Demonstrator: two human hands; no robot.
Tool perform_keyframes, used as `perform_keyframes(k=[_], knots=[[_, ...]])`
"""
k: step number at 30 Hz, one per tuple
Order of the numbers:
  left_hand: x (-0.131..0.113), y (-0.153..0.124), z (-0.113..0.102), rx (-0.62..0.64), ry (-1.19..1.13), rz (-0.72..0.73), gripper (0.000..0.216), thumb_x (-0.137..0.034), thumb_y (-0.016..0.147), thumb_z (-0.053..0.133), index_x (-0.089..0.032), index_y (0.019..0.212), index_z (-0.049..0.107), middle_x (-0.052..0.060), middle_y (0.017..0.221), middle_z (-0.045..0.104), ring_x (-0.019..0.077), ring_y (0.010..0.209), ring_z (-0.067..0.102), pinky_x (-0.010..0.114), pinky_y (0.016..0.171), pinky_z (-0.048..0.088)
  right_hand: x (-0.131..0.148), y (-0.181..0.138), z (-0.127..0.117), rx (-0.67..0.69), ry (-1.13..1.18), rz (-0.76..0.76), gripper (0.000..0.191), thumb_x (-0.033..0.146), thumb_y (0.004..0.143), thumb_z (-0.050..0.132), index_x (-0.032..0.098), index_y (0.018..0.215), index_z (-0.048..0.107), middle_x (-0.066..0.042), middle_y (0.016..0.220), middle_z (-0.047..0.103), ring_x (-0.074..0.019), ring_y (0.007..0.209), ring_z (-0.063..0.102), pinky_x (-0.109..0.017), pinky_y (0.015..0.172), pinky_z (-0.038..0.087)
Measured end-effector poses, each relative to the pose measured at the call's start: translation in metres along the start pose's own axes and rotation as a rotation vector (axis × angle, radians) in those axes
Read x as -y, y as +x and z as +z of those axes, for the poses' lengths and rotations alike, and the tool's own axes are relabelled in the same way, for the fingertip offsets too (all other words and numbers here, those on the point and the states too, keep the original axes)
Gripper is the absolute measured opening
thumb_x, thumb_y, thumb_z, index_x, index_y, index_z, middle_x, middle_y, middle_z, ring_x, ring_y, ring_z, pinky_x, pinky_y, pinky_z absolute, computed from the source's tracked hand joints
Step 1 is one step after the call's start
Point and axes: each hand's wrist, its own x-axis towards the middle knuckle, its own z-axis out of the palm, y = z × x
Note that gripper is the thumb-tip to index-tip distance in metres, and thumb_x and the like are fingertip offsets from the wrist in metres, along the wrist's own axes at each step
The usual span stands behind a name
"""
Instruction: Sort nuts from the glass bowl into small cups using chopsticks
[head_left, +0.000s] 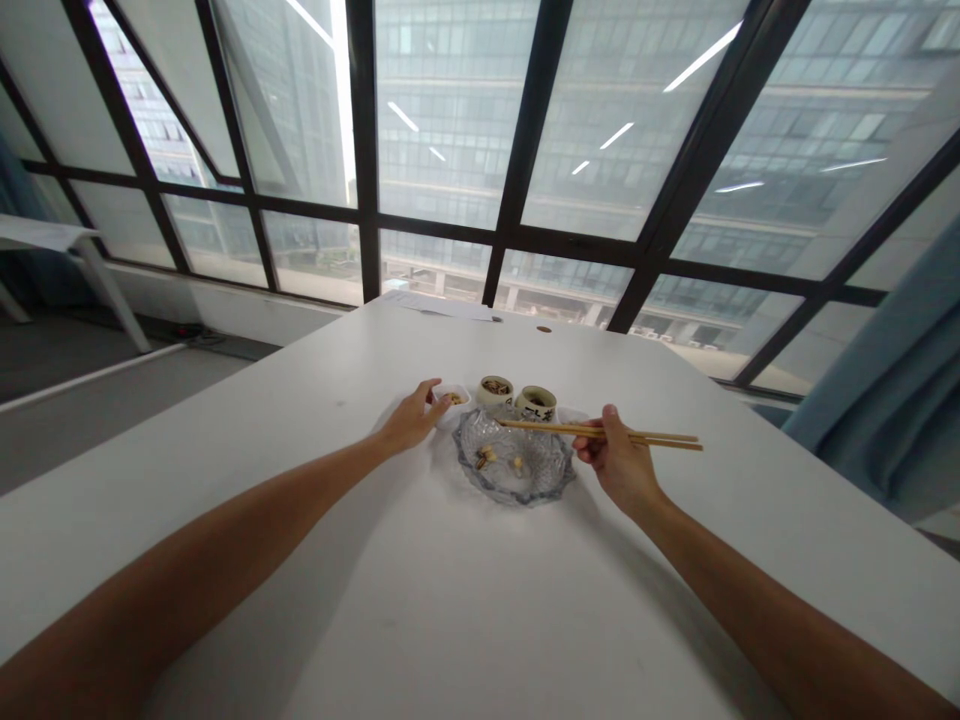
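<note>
My right hand (pixel 616 458) is closed around a pair of wooden chopsticks (pixel 667 440), whose tips point left over the far part of a clear glass plate (pixel 544 485) with a scalloped rim. Small yellowish and brown pieces (pixel 486 458) lie on the plate. My left hand (pixel 412 415) grips the side of a small white dish (pixel 466 392) with yellowish bits inside. Behind the plate stand two small cream cups: the left cup (pixel 491 398) holds brown pieces, and the right cup (pixel 546 412) has dark markings and dark contents. Whether the chopstick tips pinch anything is too small to tell.
The white table (pixel 420 600) reaches toward the windows. Sheets of paper (pixel 442 305) and a small brown round object (pixel 544 329) lie near its far edge. A blue curtain (pixel 892 390) hangs at the right. Another white table (pixel 45 232) stands at the far left.
</note>
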Motion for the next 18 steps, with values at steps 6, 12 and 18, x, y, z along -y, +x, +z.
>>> perform_keyframes(k=[6, 12, 18], knots=[[-0.005, -0.002, -0.002, 0.004, 0.002, -0.002, 0.057, -0.049, 0.093, 0.046, -0.014, 0.138, 0.047, 0.007, 0.100, 0.061, 0.0174, 0.082, 0.061, 0.029, 0.075, 0.049, 0.017, -0.019, -0.002, 0.051, -0.360, -0.406, 0.051, 0.069, 0.087, 0.055, 0.022, 0.070, 0.067, -0.006, 0.057, 0.067, -0.0171, 0.045, 0.059, -0.030, 0.044, 0.049], [-0.003, -0.001, 0.000, -0.006, -0.007, 0.002, 0.056, -0.050, 0.093, 0.047, -0.016, 0.137, 0.048, 0.007, 0.098, 0.063, 0.0175, 0.083, 0.062, 0.029, 0.075, 0.049, 0.018, 0.001, 0.008, 0.028, -0.497, -0.577, 0.048, 0.060, 0.096, 0.045, 0.022, 0.076, 0.068, -0.006, 0.064, 0.070, -0.0178, 0.052, 0.063, -0.030, 0.051, 0.052], [0.002, 0.000, 0.001, -0.006, -0.032, -0.001, 0.059, -0.051, 0.092, 0.047, -0.014, 0.138, 0.047, 0.007, 0.098, 0.063, 0.0176, 0.081, 0.062, 0.029, 0.074, 0.049, 0.011, 0.042, 0.033, 0.132, -0.488, -0.425, 0.051, 0.068, 0.087, 0.055, 0.019, 0.075, 0.065, -0.006, 0.065, 0.069, -0.0183, 0.055, 0.063, -0.029, 0.051, 0.050]])
